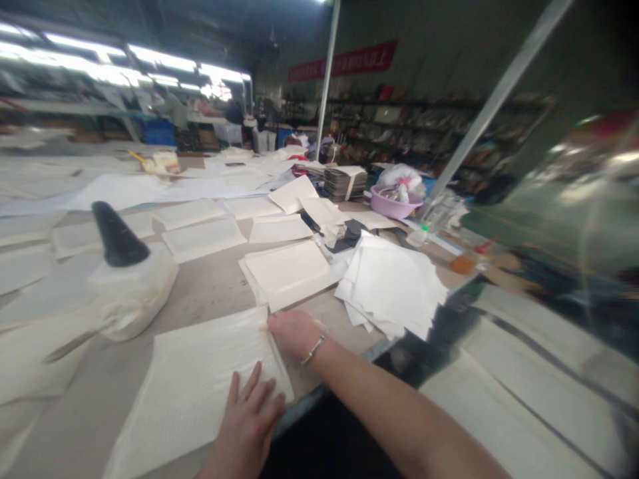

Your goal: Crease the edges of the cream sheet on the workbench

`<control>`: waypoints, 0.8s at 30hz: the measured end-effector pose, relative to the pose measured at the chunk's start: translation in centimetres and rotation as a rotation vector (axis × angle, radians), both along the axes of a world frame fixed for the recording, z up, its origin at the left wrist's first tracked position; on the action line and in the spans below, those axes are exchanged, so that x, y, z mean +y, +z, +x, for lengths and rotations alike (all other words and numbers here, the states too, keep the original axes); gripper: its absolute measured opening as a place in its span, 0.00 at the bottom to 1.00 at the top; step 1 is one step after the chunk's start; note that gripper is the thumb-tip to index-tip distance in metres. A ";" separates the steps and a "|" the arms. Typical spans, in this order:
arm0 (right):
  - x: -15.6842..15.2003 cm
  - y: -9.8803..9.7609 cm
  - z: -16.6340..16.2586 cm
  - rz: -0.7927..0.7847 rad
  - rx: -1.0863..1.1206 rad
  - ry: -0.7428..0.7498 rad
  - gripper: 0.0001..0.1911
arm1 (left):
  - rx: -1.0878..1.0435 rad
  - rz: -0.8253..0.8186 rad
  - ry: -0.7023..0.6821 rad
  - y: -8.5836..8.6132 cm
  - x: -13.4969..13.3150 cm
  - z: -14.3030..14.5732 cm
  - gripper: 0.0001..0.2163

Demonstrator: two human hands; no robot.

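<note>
A large white sheet (200,386) lies on the table's near edge. My left hand (247,422) rests flat on the sheet's near right part, fingers spread and open. My right hand (294,332), with a bracelet at the wrist, sits at the sheet's far right corner. Its fingers are curled down onto the corner's edge. Just beyond it lies a stack of white padded sheets (289,273). A loose pile of thin white papers (389,286) is to the right of that.
A whitish bottle with a black cone cap (124,273) stands to the left, with a stick-like tool (70,346) beside it. Many white sheets cover the long table (210,293). A pink basin (392,205) and a dark stack (344,183) sit further back. Shelves line the far wall.
</note>
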State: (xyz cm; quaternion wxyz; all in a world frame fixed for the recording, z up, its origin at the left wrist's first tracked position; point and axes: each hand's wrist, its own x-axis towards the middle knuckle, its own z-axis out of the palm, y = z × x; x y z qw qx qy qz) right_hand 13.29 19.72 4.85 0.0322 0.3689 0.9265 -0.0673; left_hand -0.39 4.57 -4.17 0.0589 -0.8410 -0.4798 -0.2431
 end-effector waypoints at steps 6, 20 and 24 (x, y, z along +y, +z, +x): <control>-3.9 0.3 3.6 -0.017 -0.011 0.060 0.08 | -0.142 -0.004 0.027 1.1 -0.1 0.7 0.13; -7.8 1.2 6.0 -0.095 -0.057 0.069 0.05 | -0.171 -0.021 0.020 1.4 -0.1 0.6 0.12; -8.7 1.2 6.4 -0.118 -0.045 0.083 0.05 | -0.188 -0.026 0.026 1.5 -0.1 0.7 0.12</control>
